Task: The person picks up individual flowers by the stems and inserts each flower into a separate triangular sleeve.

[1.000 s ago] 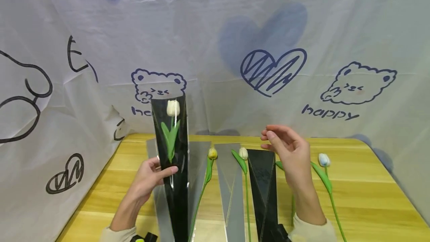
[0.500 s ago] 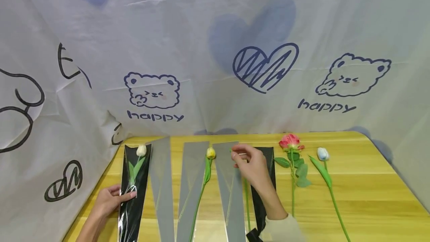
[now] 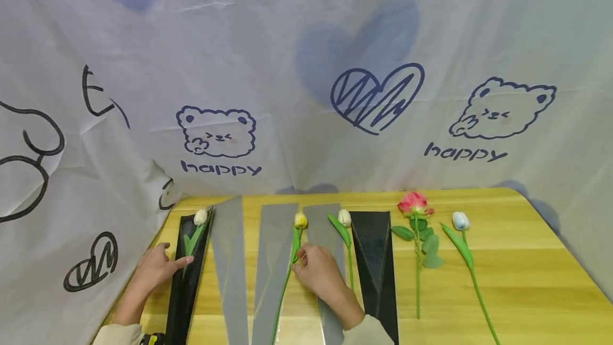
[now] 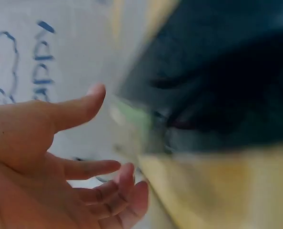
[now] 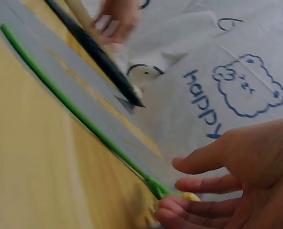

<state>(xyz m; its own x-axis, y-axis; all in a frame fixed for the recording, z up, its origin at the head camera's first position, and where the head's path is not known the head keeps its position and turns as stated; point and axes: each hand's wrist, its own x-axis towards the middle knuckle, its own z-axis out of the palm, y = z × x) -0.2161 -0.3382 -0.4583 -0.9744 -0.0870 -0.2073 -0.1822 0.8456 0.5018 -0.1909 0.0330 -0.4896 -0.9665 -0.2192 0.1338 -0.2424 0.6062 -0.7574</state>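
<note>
Doodled white cloth (image 3: 278, 41) — yellowish table (image 3: 531, 281)

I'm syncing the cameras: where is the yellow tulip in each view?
Head: the yellow tulip, low and central, beside the right hand.
Left wrist: not in it.
Right wrist: stem slanting from upper left to a partly hidden flower by the fingers.
Shared by all: the "happy" lettering.

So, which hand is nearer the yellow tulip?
Right: the right hand is close by the yellow tulip, mostly to its right; the left hand is farther left, by the leftmost black sleeve.

Probably a draped booth: printed cloth (image 3: 268, 52) round wooden table (image 3: 527, 281)
</note>
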